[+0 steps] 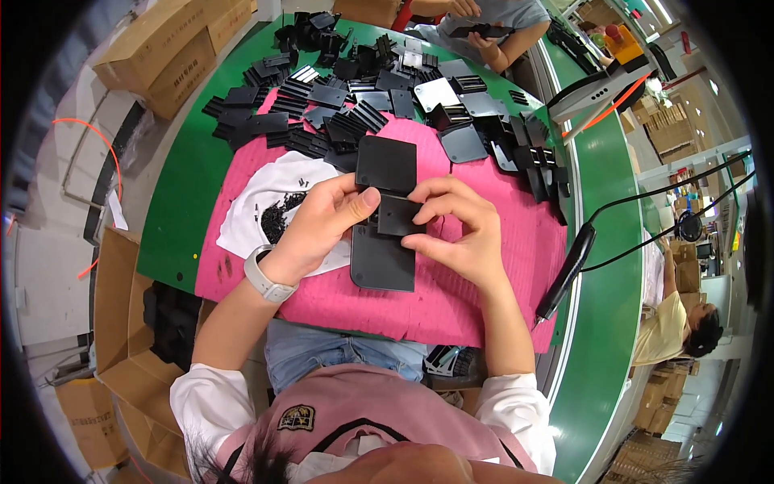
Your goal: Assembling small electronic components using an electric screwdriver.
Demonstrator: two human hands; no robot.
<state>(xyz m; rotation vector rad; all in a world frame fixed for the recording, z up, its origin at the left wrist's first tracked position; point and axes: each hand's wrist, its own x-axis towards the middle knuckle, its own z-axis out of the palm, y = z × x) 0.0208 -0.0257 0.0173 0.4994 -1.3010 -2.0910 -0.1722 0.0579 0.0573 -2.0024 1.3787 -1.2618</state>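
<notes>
My left hand [326, 216], with a watch at its wrist, pinches a long black plate [384, 262] with rounded corners over the pink mat. The plate's far half reaches beyond my fingers. Between the fingertips and thumb of my right hand [461, 226] is a smaller black rectangular piece [398, 218], lying across the plate's middle. Whether the two pieces are joined cannot be made out. Left of my left hand, a heap of small black screws [278, 218] rests on a white cloth [242, 211].
Many black plates and ribbed pieces [326, 95] are piled along the far side of the pink mat [451, 302]. A corded electric screwdriver [568, 273] hangs at the right. Open cardboard box [121, 323] stands lower left. Across the green table [181, 234], another person's hands hold a dark part.
</notes>
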